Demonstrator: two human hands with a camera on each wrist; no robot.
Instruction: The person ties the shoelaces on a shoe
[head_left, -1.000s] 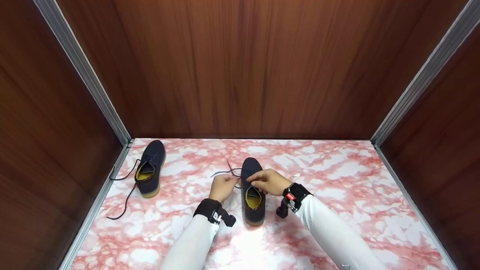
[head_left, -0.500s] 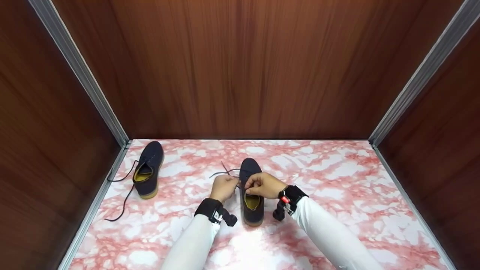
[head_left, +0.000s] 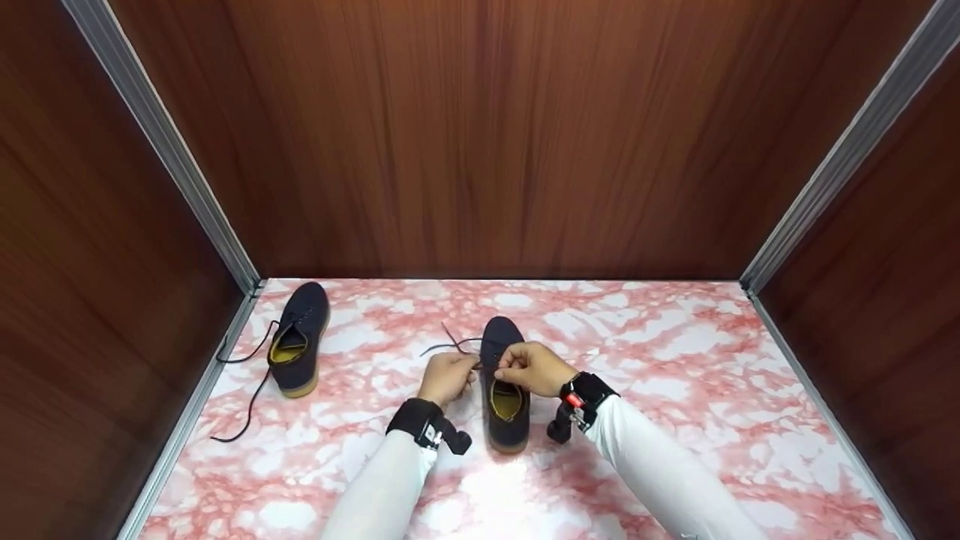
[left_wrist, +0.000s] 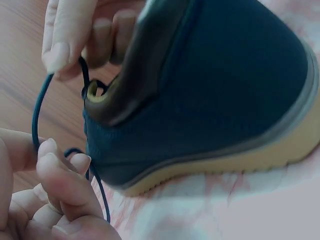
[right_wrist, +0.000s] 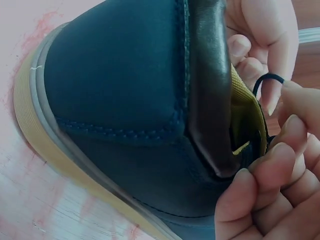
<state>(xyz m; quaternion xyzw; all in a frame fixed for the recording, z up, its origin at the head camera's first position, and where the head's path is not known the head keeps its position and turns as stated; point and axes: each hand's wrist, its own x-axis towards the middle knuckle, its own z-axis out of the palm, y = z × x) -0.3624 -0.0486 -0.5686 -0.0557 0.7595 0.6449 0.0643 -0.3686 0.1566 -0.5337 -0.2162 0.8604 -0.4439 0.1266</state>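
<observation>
A dark blue lace-up shoe (head_left: 508,441) with a yellow lining and tan sole stands in the middle, toe pointing away. My left hand (head_left: 448,377) is at the left of its lacing and pinches the dark shoelace (left_wrist: 36,112). From above the tongue, my right hand (head_left: 537,367) pinches the same lace between thumb and fingertips. The lace bows between both hands in the left wrist view. Loose lace ends lie left of the shoe. In the right wrist view, the shoe's collar and side (right_wrist: 120,75) partly hide the lacing.
A matching shoe (head_left: 300,360) stands at the back left, its laces trailing loose on the red-and-white marbled surface (head_left: 675,345). Brown wood-look panels (head_left: 480,135) with grey metal corner strips enclose the back and both sides.
My right hand has come slightly toward the shoe's opening, then a little back up, its thumb and forefinger now together. The left hand stays almost in place.
</observation>
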